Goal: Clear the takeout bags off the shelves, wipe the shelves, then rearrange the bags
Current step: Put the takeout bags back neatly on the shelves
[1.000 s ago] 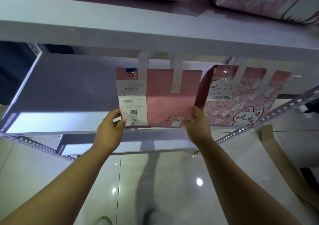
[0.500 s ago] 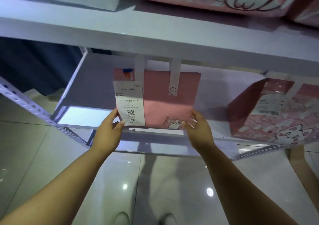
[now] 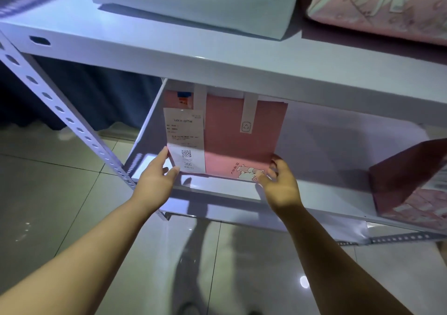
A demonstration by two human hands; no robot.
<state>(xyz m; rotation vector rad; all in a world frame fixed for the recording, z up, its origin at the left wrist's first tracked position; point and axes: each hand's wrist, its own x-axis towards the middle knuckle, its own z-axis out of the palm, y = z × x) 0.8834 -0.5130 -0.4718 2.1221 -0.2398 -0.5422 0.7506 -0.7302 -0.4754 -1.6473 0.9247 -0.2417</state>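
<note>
A pink takeout bag [image 3: 234,135] with white handles and a white receipt [image 3: 185,140] on its front stands upright on the lower white shelf [image 3: 326,145]. My left hand [image 3: 157,177] grips the bag's lower left corner, thumb over the receipt's bottom edge. My right hand [image 3: 280,181] holds the bag's lower right corner. A second pink patterned bag [image 3: 411,181] stands on the same shelf at the far right, cut off by the frame edge.
The upper shelf [image 3: 169,56] carries a white bag [image 3: 193,0] and a pink patterned bag [image 3: 382,7]. A perforated white upright [image 3: 60,111] runs diagonally at the left. Glossy floor tiles [image 3: 60,193] lie below, and a dark curtain [image 3: 96,92] hangs behind.
The pink bag with the receipt has been slid left along the lower shelf, away from the second bag. Both hands keep their hold on its bottom corners. My view has swung left.
</note>
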